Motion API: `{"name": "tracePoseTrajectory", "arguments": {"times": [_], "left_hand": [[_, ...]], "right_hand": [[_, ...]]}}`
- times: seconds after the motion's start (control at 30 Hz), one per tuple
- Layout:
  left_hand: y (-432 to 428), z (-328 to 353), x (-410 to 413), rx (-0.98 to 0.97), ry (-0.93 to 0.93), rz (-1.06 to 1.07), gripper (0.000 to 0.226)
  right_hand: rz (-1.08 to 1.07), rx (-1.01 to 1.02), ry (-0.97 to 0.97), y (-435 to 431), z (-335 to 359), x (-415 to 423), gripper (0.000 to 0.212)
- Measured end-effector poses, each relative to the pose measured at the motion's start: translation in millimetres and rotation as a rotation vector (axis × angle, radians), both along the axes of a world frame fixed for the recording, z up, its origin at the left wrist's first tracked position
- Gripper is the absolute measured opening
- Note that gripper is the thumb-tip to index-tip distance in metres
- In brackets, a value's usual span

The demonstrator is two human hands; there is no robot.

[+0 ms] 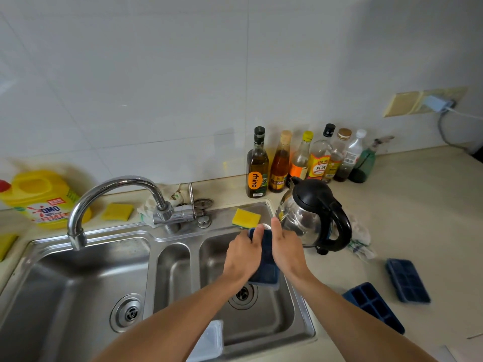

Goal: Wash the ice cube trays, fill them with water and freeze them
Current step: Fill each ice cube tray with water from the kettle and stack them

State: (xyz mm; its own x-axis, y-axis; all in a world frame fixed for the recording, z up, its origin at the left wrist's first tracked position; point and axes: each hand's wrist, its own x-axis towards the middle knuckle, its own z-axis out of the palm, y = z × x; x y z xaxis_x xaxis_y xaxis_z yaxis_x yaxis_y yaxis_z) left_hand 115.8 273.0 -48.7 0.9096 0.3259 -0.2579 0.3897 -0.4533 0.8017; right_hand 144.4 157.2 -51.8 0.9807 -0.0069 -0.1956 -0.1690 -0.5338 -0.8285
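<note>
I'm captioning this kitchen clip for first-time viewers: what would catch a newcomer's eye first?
The left hand and right hand hold a dark blue ice cube tray over the right basin of the steel sink. A second tray and a third tray lie on the counter to the right, nearer the camera than a black-and-steel kettle. A bright yellow detergent jug stands at far left.

Home kitchen: steel sink (146, 240), faucet (109, 202), kettle (313, 212), condiment bottles (308, 158).
</note>
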Motion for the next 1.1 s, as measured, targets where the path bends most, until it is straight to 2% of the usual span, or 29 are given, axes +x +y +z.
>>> {"name": "tracePoseTrajectory", "arguments": {"times": [0.17,0.3,0.37,0.47,0.6,0.73,0.87,1.0,1.1], "left_hand": [[-3,-8,0,-0.022,0.008,-0.011,0.052],[5,-4,9,-0.063,0.014,0.099,0.058],[9,1,15,-0.057,0.021,0.149,0.061],[6,8,18,-0.066,-0.013,0.173,0.061],[1,13,14,-0.075,-0.054,0.171,0.060],[2,12,8,-0.049,-0.048,0.171,0.059],[2,10,5,-0.110,-0.044,0.168,0.056],[2,6,-1,-0.203,0.006,0.169,0.063],[0,2,-5,-0.147,0.011,0.172,0.063]], "right_hand": [[0.015,0.057,0.045,-1,-1,1,0.060],[0.069,0.079,0.176,-2,3,-1,0.051],[0.081,0.076,0.233,0,5,-6,0.060],[0.091,0.044,0.126,8,5,-14,0.070],[0.094,-0.020,-0.012,9,5,-19,0.065],[0.079,-0.038,-0.011,8,3,-25,0.070],[0.049,-0.008,-0.005,9,0,-28,0.066],[0.031,0.042,0.036,7,-3,-30,0.068],[0.037,0.013,0.061,3,-3,-30,0.071]]}}
